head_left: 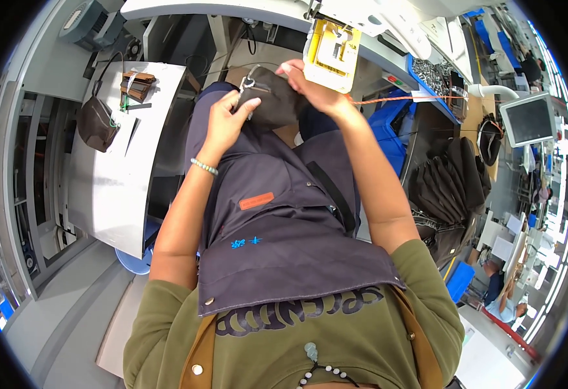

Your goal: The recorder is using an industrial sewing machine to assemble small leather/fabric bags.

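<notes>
- Dark fabric piece (277, 97): a small brown pouch-like item with a metal ring (248, 82) at its upper left corner; held up over the person's lap, just in front of the yellow machine guard (331, 55).
- Left hand (227, 120): closed on the fabric piece's left edge, just below the ring, fingers pinching the cloth.
- Right hand (310, 87): closed on the fabric piece's upper right edge, right beside the yellow guard, thumb and fingers curled over the cloth.
- Orange thread (394, 99): runs from beside the right hand off to the right of the guard.
- White worktop (112, 188): well left of the fabric piece; carries a dark pouch (96, 123) and a small stack of brown pieces (138, 84).
- Step in hand, as judged: the piece is being squared up between both hands, close to the machine.
- Next move, as judged: calls for both pinches kept firm and the ring kept free of the guard.
</notes>
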